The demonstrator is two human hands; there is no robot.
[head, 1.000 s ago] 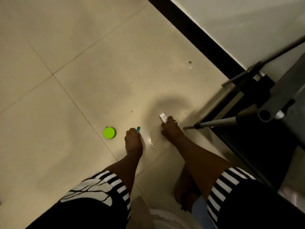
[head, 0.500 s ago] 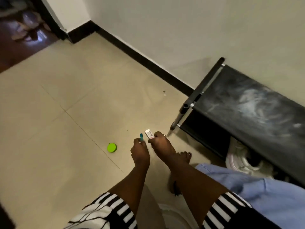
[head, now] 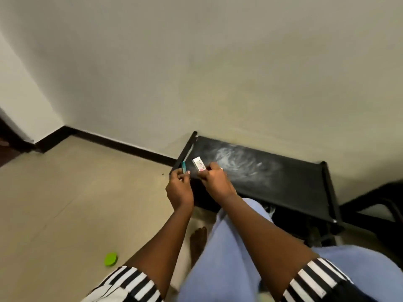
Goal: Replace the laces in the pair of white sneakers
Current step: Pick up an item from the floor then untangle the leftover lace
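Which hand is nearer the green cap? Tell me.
Left. The left hand is up and right of the green cap; the right hand, holding a white box, is farther right.

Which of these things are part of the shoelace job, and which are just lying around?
Possibly for the job: small teal strip pinched in the left hand; small white printed box pinched in the right hand; black fabric-topped shoe rack.
Lying about: lime-green round lid on the beige tiled floor.
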